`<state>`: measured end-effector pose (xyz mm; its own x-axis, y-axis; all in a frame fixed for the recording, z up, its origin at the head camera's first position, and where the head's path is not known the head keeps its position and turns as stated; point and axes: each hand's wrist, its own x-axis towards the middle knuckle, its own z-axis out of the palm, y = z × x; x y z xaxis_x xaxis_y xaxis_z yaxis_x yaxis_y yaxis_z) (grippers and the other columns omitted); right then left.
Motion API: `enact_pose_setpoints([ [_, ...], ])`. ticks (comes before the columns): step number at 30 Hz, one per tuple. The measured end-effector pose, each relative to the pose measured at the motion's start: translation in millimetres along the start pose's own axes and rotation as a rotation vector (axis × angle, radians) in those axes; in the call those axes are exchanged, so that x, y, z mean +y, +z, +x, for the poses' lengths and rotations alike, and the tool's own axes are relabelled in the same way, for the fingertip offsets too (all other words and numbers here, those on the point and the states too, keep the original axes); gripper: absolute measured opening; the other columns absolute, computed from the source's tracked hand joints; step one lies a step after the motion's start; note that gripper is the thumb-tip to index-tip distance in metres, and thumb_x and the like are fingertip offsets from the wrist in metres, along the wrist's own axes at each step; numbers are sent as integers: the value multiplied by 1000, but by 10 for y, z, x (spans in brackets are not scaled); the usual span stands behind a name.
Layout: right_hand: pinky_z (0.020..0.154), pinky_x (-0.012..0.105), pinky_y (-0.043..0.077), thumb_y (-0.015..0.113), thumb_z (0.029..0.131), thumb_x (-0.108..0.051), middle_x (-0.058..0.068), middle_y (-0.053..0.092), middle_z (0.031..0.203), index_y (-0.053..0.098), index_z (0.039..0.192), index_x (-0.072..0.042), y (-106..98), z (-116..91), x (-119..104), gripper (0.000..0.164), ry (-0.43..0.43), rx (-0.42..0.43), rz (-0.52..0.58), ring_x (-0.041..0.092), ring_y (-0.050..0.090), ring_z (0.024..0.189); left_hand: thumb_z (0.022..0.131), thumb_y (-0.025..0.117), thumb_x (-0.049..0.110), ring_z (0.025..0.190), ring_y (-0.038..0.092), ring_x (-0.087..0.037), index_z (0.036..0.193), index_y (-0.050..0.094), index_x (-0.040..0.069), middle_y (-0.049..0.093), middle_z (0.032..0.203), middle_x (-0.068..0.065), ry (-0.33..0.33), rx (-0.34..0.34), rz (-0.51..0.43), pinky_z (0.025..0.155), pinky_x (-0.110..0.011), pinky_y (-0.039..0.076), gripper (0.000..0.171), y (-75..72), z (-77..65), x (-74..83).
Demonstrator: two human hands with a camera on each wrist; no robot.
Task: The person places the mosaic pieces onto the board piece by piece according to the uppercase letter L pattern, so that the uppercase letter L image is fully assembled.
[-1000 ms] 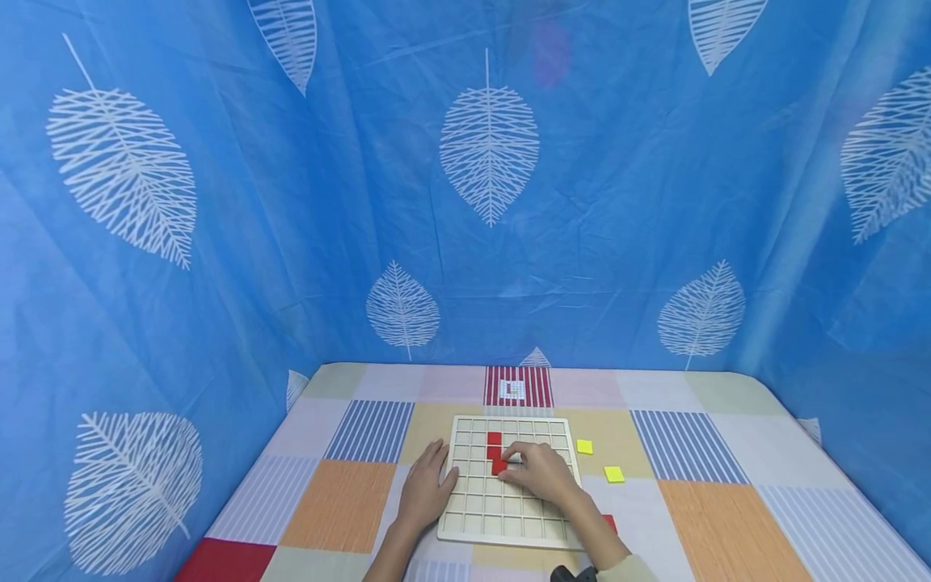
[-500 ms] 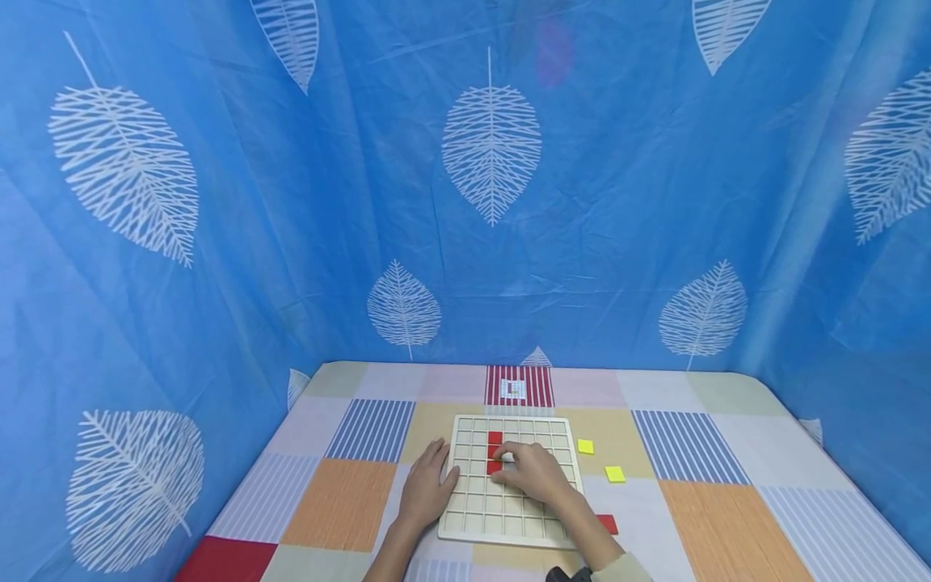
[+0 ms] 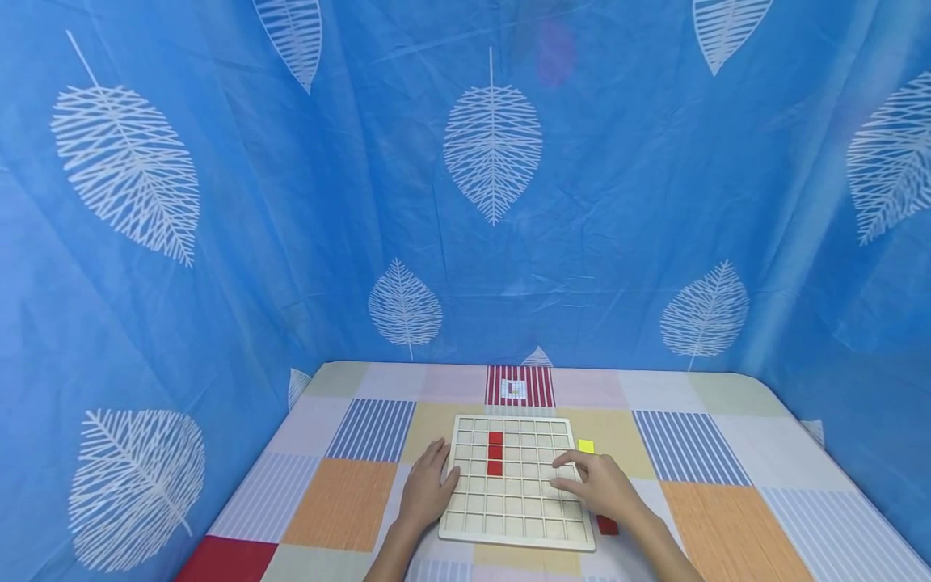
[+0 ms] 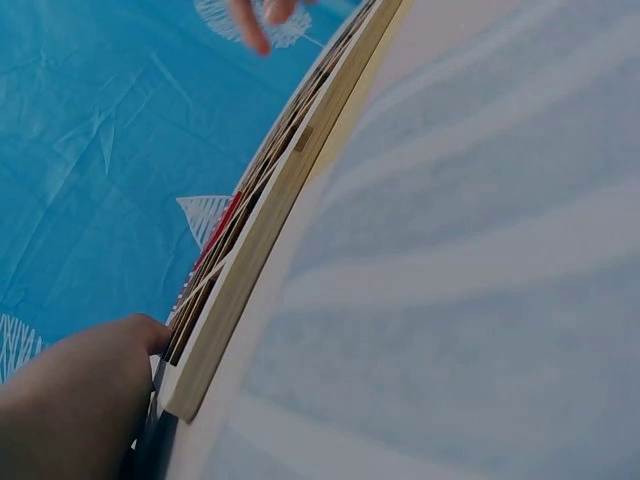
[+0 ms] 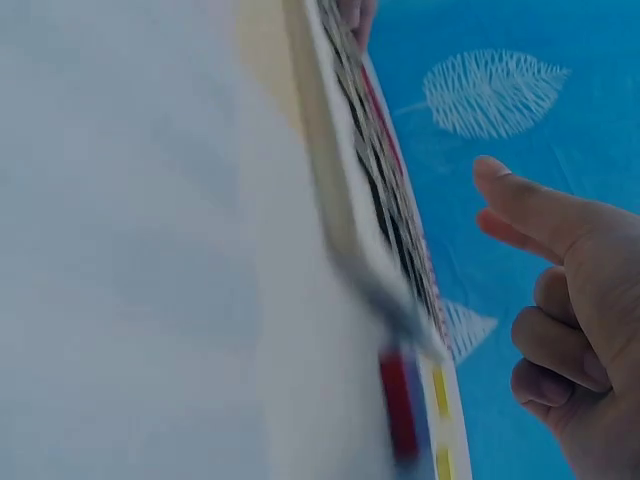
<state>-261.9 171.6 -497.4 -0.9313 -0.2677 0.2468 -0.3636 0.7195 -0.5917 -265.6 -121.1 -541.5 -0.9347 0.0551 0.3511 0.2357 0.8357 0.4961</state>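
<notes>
A pale wooden grid board [image 3: 509, 525] lies on the patterned cloth, with red tiles [image 3: 495, 453] in one upright column of its cells. My left hand [image 3: 425, 489] rests along the board's left edge, fingers extended; in the left wrist view the thumb of that hand [image 4: 90, 390] is at the board's rim. Above the board's right side hovers my right hand [image 3: 604, 485], thumb and index apart. In the right wrist view nothing shows between the fingertips of this hand [image 5: 580, 310], and its other fingers curl toward the palm.
Right of the board lie a yellow tile [image 3: 586, 445] and a red piece [image 3: 607, 525], partly behind the right arm. A small card with a printed grid [image 3: 513, 390] sits on the cloth behind the board. Blue leaf-print curtains [image 3: 596, 242] enclose the table.
The red tile between my right fingers now sits in the column on the board. My right hand has let go and moved right, covering the nearer yellow tile. The left hand has stayed put.
</notes>
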Motion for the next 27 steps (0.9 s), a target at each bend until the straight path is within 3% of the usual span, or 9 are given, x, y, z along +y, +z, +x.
enact_pose_setpoints([
  [7,39,18,23,75,74,-36,-10,29,49,68,91,-23,-190,-265,203,22,98,-23,9,2,21,44,90,54,27,125,40,-35,125,53,-3,46,134,-19,2,-8,2,101,-48,35,46,20,-9,-17],
  [17,42,17,24,76,71,-43,-9,30,53,69,92,-22,-380,-514,382,31,80,-126,23,2,25,47,90,55,27,125,40,-35,126,53,-2,46,134,-19,-5,-4,0,100,-49,36,46,11,14,-7],
  [22,43,18,25,77,69,-43,-9,32,53,69,94,-24,-400,-589,445,32,113,-200,19,3,29,47,90,55,28,126,40,-35,126,53,-2,46,135,-18,-11,-8,1,101,-49,35,47,19,25,-15],
  [27,43,20,27,76,71,-41,-8,34,52,69,93,-22,-396,-604,484,30,131,-223,36,4,31,47,90,55,28,126,40,-35,126,53,-1,46,135,-18,-14,-10,1,101,-49,35,47,24,27,-17],
])
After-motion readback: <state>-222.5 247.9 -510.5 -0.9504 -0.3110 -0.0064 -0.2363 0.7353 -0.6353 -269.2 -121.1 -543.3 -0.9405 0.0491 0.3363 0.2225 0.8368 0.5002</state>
